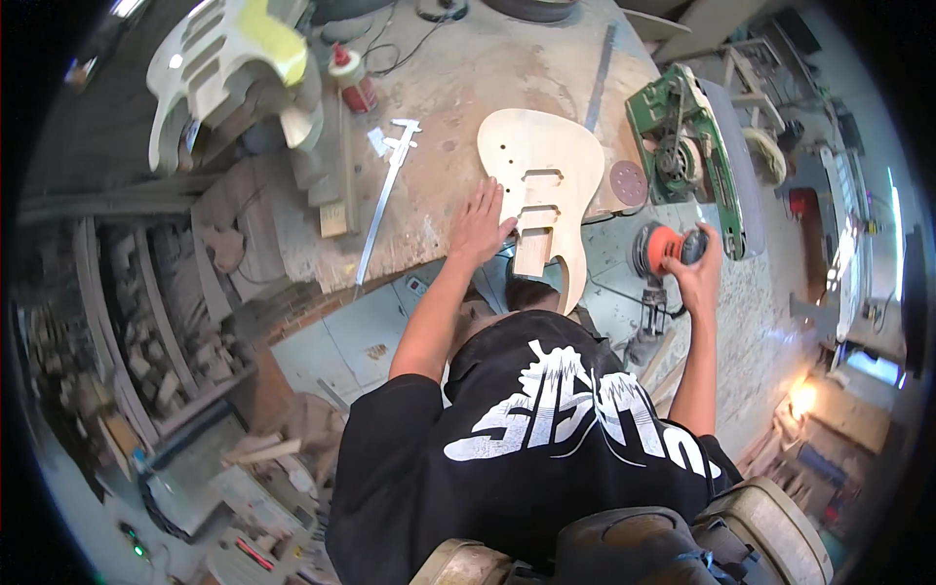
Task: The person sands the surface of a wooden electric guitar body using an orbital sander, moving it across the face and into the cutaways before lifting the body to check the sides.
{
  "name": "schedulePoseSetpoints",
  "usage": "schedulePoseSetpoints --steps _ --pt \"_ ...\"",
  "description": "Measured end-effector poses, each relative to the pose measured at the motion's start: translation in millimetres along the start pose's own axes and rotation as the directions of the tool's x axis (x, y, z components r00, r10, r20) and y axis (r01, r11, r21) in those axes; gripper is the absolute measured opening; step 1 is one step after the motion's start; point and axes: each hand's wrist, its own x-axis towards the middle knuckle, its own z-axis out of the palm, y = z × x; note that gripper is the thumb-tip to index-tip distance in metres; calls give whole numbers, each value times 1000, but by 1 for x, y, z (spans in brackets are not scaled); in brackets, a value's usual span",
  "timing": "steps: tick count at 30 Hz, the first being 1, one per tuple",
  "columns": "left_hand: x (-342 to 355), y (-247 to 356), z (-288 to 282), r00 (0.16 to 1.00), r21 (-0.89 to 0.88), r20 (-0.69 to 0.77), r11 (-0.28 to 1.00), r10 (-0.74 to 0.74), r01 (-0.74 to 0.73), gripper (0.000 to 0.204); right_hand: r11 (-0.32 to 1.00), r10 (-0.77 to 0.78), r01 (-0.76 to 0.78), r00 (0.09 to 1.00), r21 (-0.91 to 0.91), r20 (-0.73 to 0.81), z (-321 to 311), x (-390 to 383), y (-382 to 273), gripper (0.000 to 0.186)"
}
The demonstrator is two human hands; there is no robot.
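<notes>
A pale, bare wood electric guitar body lies on the workbench, its horned end reaching past the near edge toward me. Routed pockets and a few small holes show in its face. My left hand rests flat at its left edge, fingers stretched out and holding nothing. Off to the right, past the bench edge, my right hand grips an orange and black orbital sander, held tilted and apart from the wood. A brown sanding disc with holes lies just right of the guitar body.
Left on the workbench lie a vernier caliper and a red-capped bottle. More guitar bodies are stacked upper left. A green belt-driven machine stands at the right. Shelves of wood offcuts fill the lower left.
</notes>
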Motion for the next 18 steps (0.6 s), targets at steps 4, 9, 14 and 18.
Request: schedulePoseSetpoints --steps 4,9,14,18 --pt "33 -13 -8 996 65 81 997 29 -34 78 968 244 -247 967 -35 -67 -20 -60 13 86" --pt "71 -22 -9 999 92 37 995 -39 36 79 906 412 -422 897 -33 -158 -31 -116 25 85" --pt "101 -37 -24 995 121 -4 988 -101 101 78 865 496 -502 849 13 -184 -33 -142 33 83" --pt "102 -50 -32 995 66 37 994 -92 89 83 855 511 -518 835 22 -205 -35 -149 39 83"
